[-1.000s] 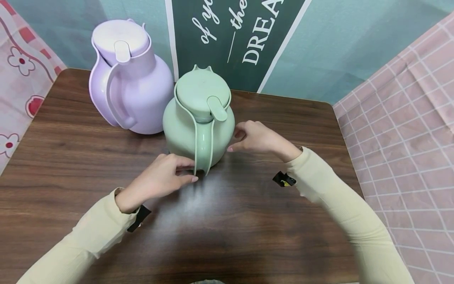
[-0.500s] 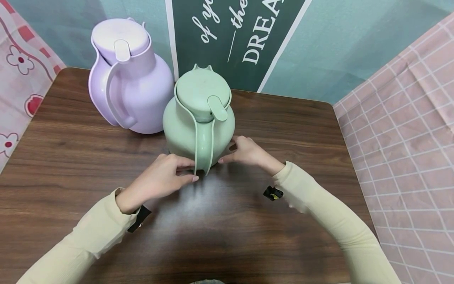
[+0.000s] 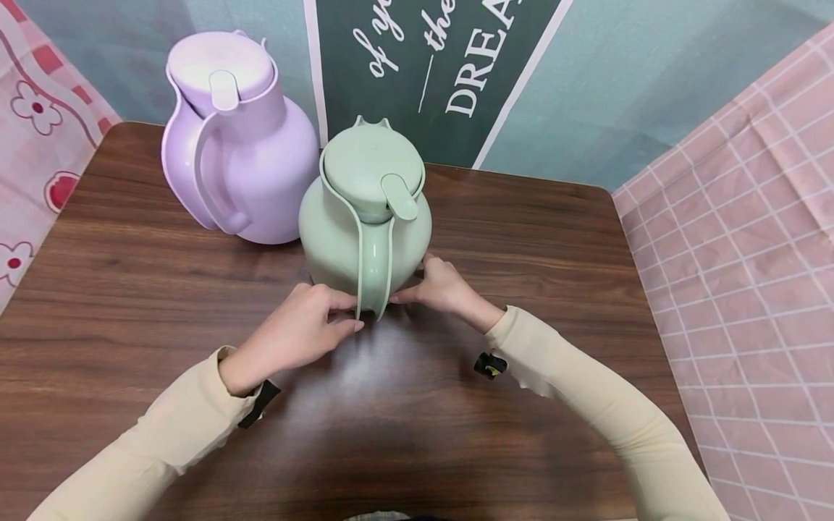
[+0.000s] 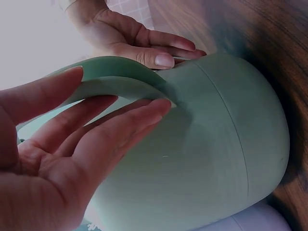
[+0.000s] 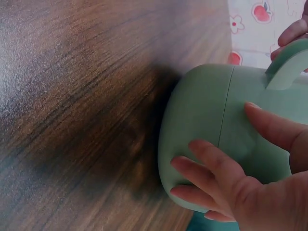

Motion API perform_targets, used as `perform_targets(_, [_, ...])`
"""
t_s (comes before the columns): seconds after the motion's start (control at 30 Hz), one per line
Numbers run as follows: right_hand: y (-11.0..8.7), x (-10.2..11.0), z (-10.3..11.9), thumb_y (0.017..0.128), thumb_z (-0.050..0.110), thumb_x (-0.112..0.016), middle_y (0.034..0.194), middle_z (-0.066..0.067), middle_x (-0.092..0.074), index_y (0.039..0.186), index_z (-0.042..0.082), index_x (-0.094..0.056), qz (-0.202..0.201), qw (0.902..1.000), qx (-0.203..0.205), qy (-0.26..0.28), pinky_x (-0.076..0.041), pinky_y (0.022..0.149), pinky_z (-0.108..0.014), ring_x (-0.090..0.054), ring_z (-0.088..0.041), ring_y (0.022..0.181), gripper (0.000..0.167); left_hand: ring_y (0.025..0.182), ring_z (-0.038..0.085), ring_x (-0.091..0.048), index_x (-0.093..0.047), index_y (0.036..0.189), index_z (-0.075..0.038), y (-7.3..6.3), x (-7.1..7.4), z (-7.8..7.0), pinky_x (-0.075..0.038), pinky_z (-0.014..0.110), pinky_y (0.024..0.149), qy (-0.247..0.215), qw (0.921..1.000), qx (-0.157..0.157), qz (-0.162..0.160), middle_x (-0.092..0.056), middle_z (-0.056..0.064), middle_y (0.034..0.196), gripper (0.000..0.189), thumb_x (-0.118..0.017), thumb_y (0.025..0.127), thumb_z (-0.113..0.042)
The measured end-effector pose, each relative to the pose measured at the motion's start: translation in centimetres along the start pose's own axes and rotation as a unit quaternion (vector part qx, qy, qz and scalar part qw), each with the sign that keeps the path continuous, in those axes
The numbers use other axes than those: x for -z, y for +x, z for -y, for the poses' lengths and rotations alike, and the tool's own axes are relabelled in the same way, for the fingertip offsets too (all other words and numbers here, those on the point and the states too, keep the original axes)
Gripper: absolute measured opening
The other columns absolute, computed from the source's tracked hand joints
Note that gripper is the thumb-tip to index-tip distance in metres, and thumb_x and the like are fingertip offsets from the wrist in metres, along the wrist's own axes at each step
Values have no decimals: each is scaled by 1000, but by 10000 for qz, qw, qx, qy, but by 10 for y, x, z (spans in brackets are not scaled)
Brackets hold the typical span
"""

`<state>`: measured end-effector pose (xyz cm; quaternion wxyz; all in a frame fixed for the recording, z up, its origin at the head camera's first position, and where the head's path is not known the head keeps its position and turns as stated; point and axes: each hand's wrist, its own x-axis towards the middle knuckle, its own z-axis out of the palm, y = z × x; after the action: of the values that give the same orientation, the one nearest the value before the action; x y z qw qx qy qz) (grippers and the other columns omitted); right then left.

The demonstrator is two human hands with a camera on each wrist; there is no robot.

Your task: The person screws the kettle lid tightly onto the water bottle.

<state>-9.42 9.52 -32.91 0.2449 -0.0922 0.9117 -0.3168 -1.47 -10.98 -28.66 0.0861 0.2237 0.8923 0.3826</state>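
A pale green insulated jug (image 3: 319, 239) stands upright on the wooden table, its handle towards me and a push lever on its lid. My left hand (image 3: 302, 325) holds the lower part of the handle; in the left wrist view the thumb (image 4: 57, 91) lies on one side and the fingers (image 4: 130, 120) on the other. My right hand (image 3: 446, 289) lies against the jug's lower right side, fingers spread over the body in the right wrist view. Next to the green jug, on its left, stands a lilac jug (image 3: 280, 159) of similar make.
The brown wooden table (image 3: 521, 434) reaches from me to a blue-green cloth backdrop (image 3: 586, 87) with a dark lettered panel (image 3: 417, 79). Pink checked cloth (image 3: 749, 253) borders the right side, patterned cloth (image 3: 39, 159) the left.
My right hand has moved towards me and leftwards along the jug's side, closing in on its base near the handle. The left hand has barely shifted; both jugs have stayed put.
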Motion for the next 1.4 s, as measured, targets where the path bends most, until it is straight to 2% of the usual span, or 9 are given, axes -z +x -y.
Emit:
perform_targets(0.17, [0, -1, 0, 67, 28, -81, 120, -15, -56, 123, 2, -45, -28, 10000, 55, 19, -39, 91, -38, -48, -29, 115, 72, 50, 7, -36, -59, 65, -13, 0, 0, -2, -36, 26, 50, 68, 9999, -85, -47, -39, -9, 52, 18, -66, 78, -5])
perform_targets(0.37, [0, 0, 1, 67, 27, -81, 120, -16, -56, 124, 2, -45, -14, 10000, 65, 57, -39, 92, -37, -48, -29, 116, 72, 50, 7, -34, -48, 58, -14, -1, -1, -3, -34, 26, 49, 125, 9999, -98, -61, -32, -9, 51, 29, -65, 79, -3])
perform_targets(0.8, [2, -1, 0, 67, 28, -81, 120, -16, -56, 123, 1, -46, -51, 10000, 57, -7, -39, 92, -37, -48, -28, 115, 71, 49, 8, -35, -50, 58, -13, 0, -2, -4, -37, 26, 50, 92, 9998, -126, -101, -35, -9, 50, 27, -64, 79, -1])
perform_targets(1.4, [7, 2, 1, 68, 31, -80, 122, -17, -54, 125, 2, -44, -32, 10000, -33, 53, -39, 92, -39, -47, -31, 116, 73, 48, 8, -34, -54, 60, -11, 6, 0, -1, -34, 27, 49, 159, 9994, -191, -243, -36, -6, 51, 23, -63, 77, 1])
